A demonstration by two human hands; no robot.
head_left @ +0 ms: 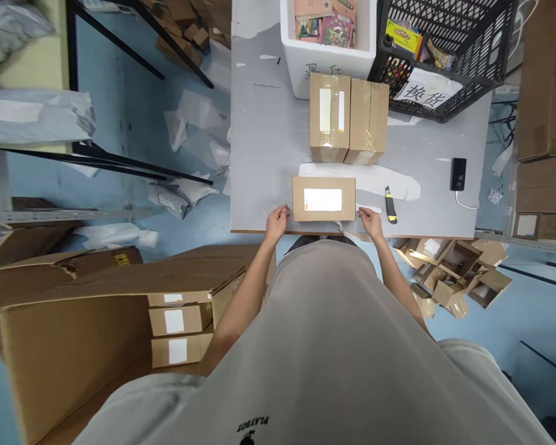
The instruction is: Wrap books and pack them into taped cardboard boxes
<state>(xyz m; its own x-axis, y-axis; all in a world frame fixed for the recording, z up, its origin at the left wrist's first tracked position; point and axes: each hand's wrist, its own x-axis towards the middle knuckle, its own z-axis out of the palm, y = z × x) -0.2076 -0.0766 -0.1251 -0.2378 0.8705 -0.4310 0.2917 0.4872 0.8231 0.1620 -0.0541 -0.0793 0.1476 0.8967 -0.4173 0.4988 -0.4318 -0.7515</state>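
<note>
A small brown cardboard box (323,198) with a white label on top lies near the front edge of the grey table (269,142). My left hand (277,221) sits at the box's left end, fingers curled against its corner. My right hand (370,221) is at the box's right end, fingers curled, and a thin strip of white paper (340,227) trails near it at the table edge. I cannot make out whether either hand grips the box or only touches it.
Two taped cardboard boxes (349,118) stand side by side behind it. A yellow-black utility knife (390,205) lies to the right, a black device (458,173) with a cable further right. A white foam bin (327,46) and black crate (445,49) stand at the back. A big carton (97,327) of labelled boxes is lower left.
</note>
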